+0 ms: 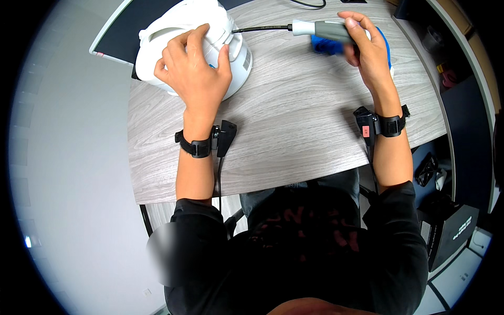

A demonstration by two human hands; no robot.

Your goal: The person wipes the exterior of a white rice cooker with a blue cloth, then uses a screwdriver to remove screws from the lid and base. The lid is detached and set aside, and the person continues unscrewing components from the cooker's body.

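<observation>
A rounded white appliance (239,68) with a handle-like band lies tilted at the far left of the table. My left hand (197,71) grips its side, the fingers curved and spread over the casing and the thumb near the screwdriver's tip. In my right hand (370,50) is a screwdriver (331,30) with a grey handle, a pale collar and a long black shaft. The shaft lies nearly level, pointing left, and its tip meets the appliance beside my left thumb. My right fingers and thumb wrap the handle's rear end.
Behind my right hand lies a blue item (328,46), partly hidden. The wood-grain table (283,126) has a dark panel (118,37) at its far left edge. A black cable (310,5) crosses the back. On the right stand shelves and a black box (454,236).
</observation>
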